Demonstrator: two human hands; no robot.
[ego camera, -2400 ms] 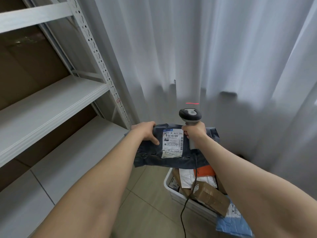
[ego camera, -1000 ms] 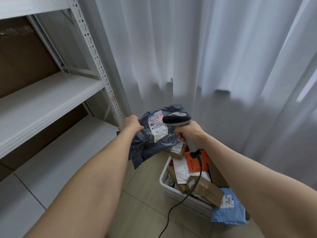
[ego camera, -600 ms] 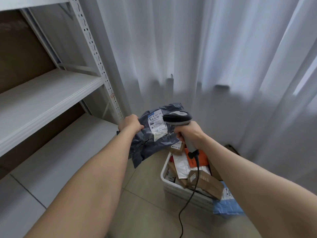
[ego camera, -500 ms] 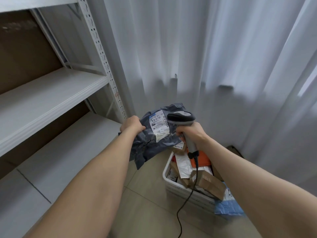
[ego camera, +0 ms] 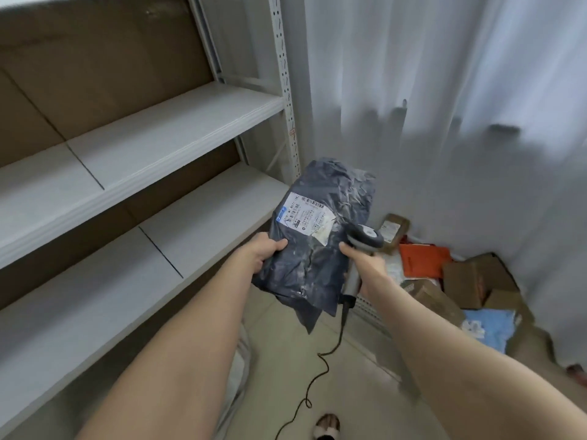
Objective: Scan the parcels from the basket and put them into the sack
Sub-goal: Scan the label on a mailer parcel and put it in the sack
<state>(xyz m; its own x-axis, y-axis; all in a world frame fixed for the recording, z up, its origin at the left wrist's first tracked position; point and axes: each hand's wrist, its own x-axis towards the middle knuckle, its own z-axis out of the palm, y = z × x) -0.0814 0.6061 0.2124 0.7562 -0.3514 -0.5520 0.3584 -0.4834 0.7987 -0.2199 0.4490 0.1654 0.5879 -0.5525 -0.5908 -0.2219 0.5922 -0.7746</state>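
A dark grey plastic mailer parcel (ego camera: 317,246) with a white shipping label (ego camera: 306,219) is held flat in front of me, label up. My left hand (ego camera: 259,254) grips its left edge. My right hand (ego camera: 365,265) is closed around the handle of a grey corded barcode scanner (ego camera: 365,239), whose head lies against the parcel's right side. The white basket (ego camera: 371,308) stands on the floor at right, filled with several cardboard, orange and blue parcels (ego camera: 425,260). A bit of pale sack material (ego camera: 238,366) shows under my left forearm.
White metal shelving (ego camera: 158,134) with bare boards fills the left side, its upright post (ego camera: 286,90) near the parcel. White curtains (ego camera: 444,90) hang behind. The scanner cable (ego camera: 320,360) trails over the tiled floor toward my foot (ego camera: 327,427).
The parcel has turned from facing the scanner to lying flat and lower. The scanner has dropped to the parcel's right edge. My view has tilted down and left.
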